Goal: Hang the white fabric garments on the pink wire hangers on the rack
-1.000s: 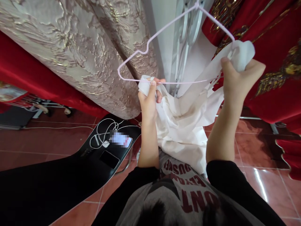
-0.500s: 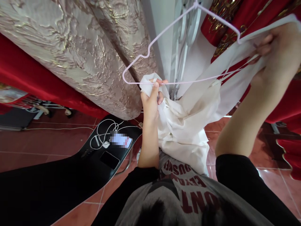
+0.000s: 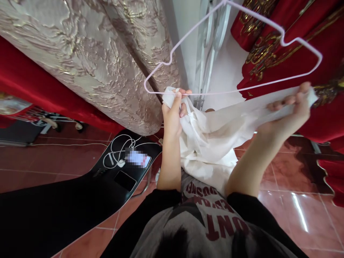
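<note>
My left hand (image 3: 175, 109) is closed round the bottom bar of a pale pink clothes hanger (image 3: 239, 91) and a bunched edge of white cloth (image 3: 212, 139). The hanger is level in front of me, its whole frame bare of cloth apart from the spot at my left hand. Below the bar, the cloth drops in folds towards my lap. Out to the right, below the hanger's right end, my right hand (image 3: 292, 102) grips the far end of the cloth, fingers partly seen through the thin fabric. Between both hands the cloth is stretched sideways.
A shiny, embossed beige fabric (image 3: 88, 64) hangs at the left, with red cloth (image 3: 43, 82) beside it. Red drapes with gold trim (image 3: 268, 61) hang at the right. A black seat (image 3: 80, 200) holds a lit phone (image 3: 138, 158), a dark phone (image 3: 125, 181) and white cables (image 3: 115, 152).
My right hand has moved down and left with the cloth, baring the hanger's right end. The cloth that lay over that end now hangs below the bar. My left hand stays nearly still.
</note>
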### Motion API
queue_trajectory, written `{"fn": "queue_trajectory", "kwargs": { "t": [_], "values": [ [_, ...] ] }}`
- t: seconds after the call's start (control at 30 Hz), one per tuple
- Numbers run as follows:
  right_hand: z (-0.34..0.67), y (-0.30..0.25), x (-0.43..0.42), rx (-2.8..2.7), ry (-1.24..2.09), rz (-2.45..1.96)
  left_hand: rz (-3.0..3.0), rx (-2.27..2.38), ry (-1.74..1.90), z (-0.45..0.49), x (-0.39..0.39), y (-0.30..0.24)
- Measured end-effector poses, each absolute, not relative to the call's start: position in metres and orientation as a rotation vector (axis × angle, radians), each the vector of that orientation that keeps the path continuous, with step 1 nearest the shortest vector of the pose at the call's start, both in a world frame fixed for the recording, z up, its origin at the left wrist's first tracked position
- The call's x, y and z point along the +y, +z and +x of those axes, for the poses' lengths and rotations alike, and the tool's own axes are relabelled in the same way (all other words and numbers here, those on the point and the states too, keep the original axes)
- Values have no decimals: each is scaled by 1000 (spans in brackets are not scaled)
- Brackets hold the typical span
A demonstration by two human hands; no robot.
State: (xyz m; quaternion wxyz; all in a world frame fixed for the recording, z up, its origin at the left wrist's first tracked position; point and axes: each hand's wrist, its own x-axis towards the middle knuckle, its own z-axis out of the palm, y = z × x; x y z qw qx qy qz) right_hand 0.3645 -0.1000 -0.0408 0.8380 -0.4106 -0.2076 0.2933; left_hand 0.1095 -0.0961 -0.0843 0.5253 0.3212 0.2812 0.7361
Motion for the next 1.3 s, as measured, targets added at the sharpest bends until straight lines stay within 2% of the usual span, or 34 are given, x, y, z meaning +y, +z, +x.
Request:
{"fn": "queue_trajectory", "kwargs": {
  "t": [0.27, 0.57, 0.8, 1.1, 1.3],
  "values": [
    [271, -72, -99, -900, 653, -868, 758, 758, 1743, 116, -97, -83],
    [265, -82, -95, -999, 477, -1088, 859, 784, 1801, 107, -106, -82],
    [269, -76, -97, -1070, 431, -1127, 547, 921, 1759, 43, -97, -55],
    [263, -78, -95, -1034, 489, -1149, 1153, 1120, 1617, -17, -110, 1],
    [264, -77, -94, -1070, 535, -1122, 1332, 1187, 1458, 2, -83, 23]
  ]
}}
